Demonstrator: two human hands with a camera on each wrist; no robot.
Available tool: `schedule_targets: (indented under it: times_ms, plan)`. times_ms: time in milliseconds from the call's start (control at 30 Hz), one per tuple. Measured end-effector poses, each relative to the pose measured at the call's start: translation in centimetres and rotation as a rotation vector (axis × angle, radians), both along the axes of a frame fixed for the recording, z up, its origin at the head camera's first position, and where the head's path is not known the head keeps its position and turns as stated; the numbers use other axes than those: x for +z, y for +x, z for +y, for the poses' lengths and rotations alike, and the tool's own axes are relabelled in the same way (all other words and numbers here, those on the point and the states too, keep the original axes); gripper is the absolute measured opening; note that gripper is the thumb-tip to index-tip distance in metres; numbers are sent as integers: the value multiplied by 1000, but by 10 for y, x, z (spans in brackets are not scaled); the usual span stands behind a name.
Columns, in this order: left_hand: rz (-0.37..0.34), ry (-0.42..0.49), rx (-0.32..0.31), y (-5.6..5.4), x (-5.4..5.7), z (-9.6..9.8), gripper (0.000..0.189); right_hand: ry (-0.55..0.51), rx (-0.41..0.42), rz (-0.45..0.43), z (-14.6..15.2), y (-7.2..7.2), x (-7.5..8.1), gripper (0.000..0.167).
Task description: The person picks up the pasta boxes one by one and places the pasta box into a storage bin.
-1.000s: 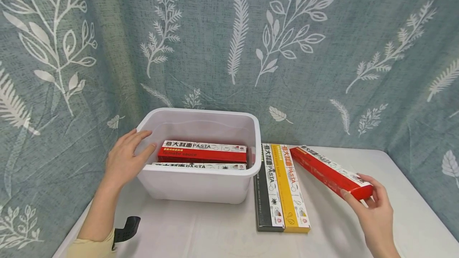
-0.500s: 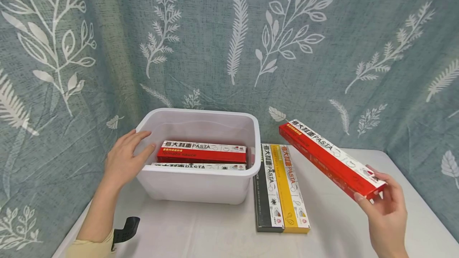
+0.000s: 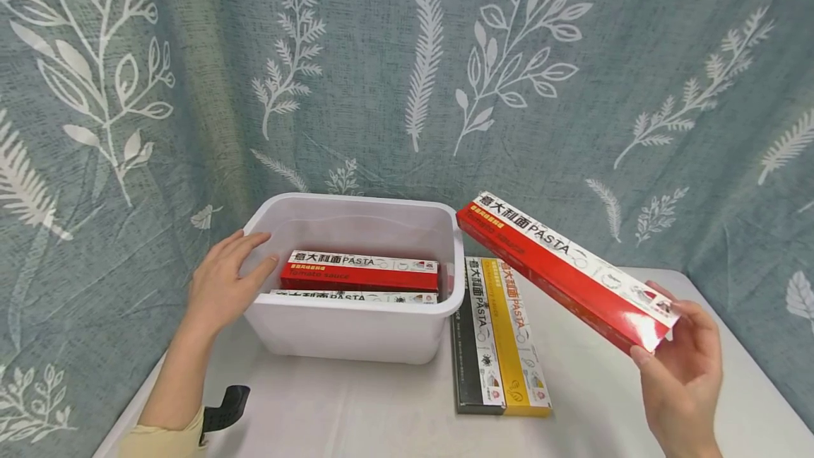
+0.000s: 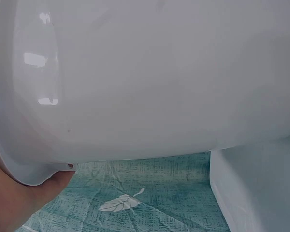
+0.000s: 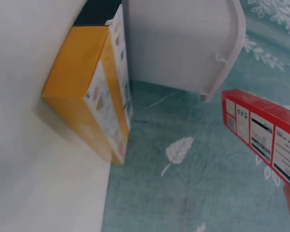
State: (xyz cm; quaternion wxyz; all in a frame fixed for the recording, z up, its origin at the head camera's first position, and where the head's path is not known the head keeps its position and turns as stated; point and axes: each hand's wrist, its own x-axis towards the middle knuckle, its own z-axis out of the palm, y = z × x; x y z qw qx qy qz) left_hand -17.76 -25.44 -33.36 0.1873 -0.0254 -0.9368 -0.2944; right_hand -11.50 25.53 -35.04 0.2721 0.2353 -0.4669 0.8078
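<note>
Head view shows the white table (image 3: 356, 408) reaching in front of the white bin (image 3: 343, 334) and far to its right, while this bin contains one tomato-sauce box (image 3: 359, 277) and another box (image 3: 356, 297), mostly hidden. To the bin's right, a black box (image 3: 469, 366) and a yellow box (image 3: 516, 352) lie side by side, and the held red box (image 3: 566, 267) slants in the air, its near end pinched by the right hand (image 3: 687, 366). At the bin's left rim rests the left hand (image 3: 224, 278), thumb and forefinger apart.

Head view bright; glare on held red box (image 3: 566, 273); wrist views dimmer.
</note>
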Motion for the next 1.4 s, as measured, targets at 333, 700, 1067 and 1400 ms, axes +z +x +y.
schedule_targets:
  times_ms: [333,700,1067,1400]
  plan:
    - [-9,-4,-1,2,1,-1,50,-11,128,-54,-20,-8,3,57]
    - [-8,-8,-1,1,1,2,50,154,146,-262,-47,-19,13,52]
    - [-13,-9,7,2,2,1,50,296,188,-284,-85,-44,27,58]
    - [-16,-2,15,1,2,1,50,473,245,-397,-121,-67,40,56]
